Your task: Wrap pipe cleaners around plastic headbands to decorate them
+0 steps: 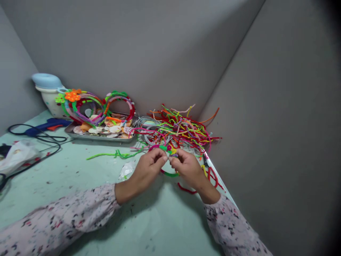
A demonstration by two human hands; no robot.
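My left hand and my right hand meet over the pale green table, fingertips pinched together on a small pipe-cleaner hoop wrapped in pink, green and yellow. Its lower green arc shows beneath my hands. Just beyond lies a tangled pile of coloured pipe cleaners with grey wire hoops beside it. Both sleeves are pale with a dark floral print.
A metal tray at the back holds shells and finished colourful headbands. A white pot with a blue lid stands behind it. A blue glue gun and black cable lie left. A loose green pipe cleaner rests mid-table. Grey walls close in.
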